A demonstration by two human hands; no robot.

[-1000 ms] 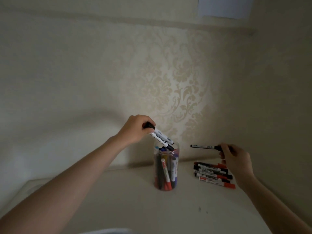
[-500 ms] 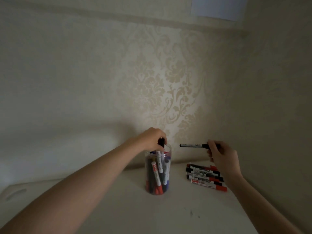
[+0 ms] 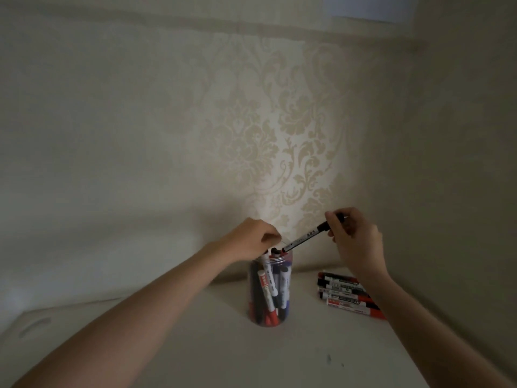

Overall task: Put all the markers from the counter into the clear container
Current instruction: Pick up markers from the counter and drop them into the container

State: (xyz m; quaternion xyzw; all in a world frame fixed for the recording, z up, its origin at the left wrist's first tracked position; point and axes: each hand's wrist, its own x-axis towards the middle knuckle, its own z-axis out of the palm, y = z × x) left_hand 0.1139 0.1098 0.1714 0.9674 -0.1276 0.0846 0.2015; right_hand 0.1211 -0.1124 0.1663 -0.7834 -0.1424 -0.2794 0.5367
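1. Pale and dimly lit, our surface runs into a corner of damask-patterned wallpaper, and we see a pale sheet high on the wall.
2. We find the clear container upright near the back edge of the surface, already holding a bunch of red, blue and black markers stood on end.
3. We see our left hand over the container's mouth, fingers curled downward; we cannot tell whether it grips anything.
4. We see our right hand pinching the cap end of a black marker, which slants down to the left with its lower tip at the container's rim.
5. We count a small stack of red and black markers on the surface lying flat toward the back right corner, well apart from the container and partly hidden by our right forearm.
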